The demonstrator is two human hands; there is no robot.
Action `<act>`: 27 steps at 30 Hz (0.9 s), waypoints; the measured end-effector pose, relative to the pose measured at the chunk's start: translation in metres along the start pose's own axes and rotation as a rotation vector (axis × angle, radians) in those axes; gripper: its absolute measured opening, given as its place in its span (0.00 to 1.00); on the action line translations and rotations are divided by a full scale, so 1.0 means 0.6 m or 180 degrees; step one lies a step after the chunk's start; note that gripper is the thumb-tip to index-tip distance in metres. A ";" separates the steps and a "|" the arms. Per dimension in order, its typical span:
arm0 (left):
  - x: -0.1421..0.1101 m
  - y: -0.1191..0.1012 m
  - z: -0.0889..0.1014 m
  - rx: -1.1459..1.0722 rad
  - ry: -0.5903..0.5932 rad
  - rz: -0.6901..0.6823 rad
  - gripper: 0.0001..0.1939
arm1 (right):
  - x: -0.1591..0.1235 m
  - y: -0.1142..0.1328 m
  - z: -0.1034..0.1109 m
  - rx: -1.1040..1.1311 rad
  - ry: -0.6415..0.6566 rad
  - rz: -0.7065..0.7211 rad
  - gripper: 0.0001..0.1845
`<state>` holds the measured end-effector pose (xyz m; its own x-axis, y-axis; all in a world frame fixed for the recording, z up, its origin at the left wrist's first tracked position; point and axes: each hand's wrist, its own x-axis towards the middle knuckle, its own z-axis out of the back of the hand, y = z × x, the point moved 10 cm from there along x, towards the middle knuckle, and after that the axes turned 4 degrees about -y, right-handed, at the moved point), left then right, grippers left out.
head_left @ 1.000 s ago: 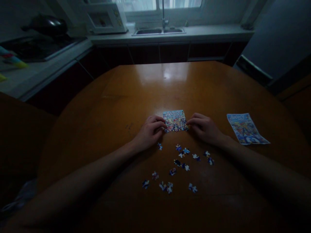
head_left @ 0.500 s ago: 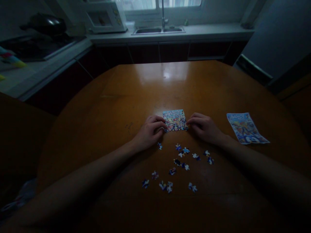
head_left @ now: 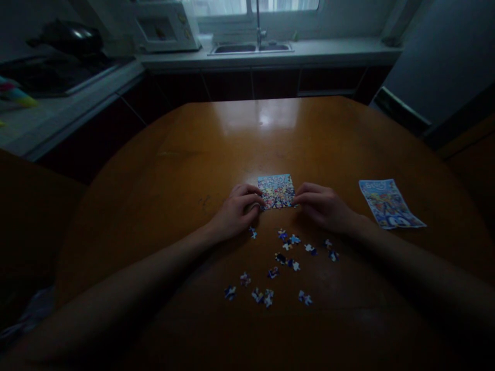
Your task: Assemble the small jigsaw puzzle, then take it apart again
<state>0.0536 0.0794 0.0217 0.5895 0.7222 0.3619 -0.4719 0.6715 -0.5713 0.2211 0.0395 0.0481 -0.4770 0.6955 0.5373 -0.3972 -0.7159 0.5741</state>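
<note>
Head view: a puzzle block (head_left: pixel 276 188) of joined pieces lies flat on the wooden worktop (head_left: pixel 193 154), between the two hands. The left hand (head_left: pixel 238 210) is curled at the block's left side, its fingertips touching the edge close to the near corner; I cannot tell whether they pinch it or merely rest there. The right hand (head_left: pixel 322 206) has thumb and forefinger brought close together at the near right corner, and whether a piece sits between them is too small and dim to make out. The step in hand looks like seating or squaring up pieces along the near part of the block, the left hand bracing. The next move probably calls for gentle, level pressure at that right corner, with the left side held steady so that the joined pieces do not buckle. Loose pieces (head_left: pixel 294 239) are scattered straight on the worktop on the near side of the block, one just beside the left hand, and a printed sheet (head_left: pixel 388 202) lies to the right. As for containers, all are in the background: a double sink (head_left: pixel 258 50), a microwave (head_left: pixel 185 28) and a dark pan (head_left: pixel 75 38) on the stove (head_left: pixel 87 72); their contents cannot be made out.
</note>
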 end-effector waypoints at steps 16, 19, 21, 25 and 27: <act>0.001 -0.004 0.000 0.0011 0.0026 -0.0086 0.11 | -0.096 0.155 -0.132 -0.0190 0.2860 -0.0039 0.02; 0.002 -0.003 0.003 -0.0049 -0.0029 -0.0041 0.11 | -0.108 0.150 -0.143 -0.0379 0.3048 -0.0157 0.02; 0.003 -0.001 0.008 -0.0129 -0.0122 0.0004 0.11 | -0.114 0.150 -0.148 -0.0497 0.3101 -0.0180 0.03; 0.005 0.002 0.018 -0.0285 -0.0304 0.0070 0.10 | -0.116 0.164 -0.147 -0.0595 0.2931 -0.0026 0.05; 0.005 0.003 0.023 -0.0320 -0.0404 0.0087 0.09 | -0.113 0.170 -0.141 -0.0481 0.2869 0.0000 0.06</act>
<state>0.0452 0.0850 0.0320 0.4867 0.7594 0.4318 -0.4148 0.6359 -0.6508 0.1467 -0.0858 0.0183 -0.8835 0.4303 -0.1851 -0.4653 -0.7605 0.4529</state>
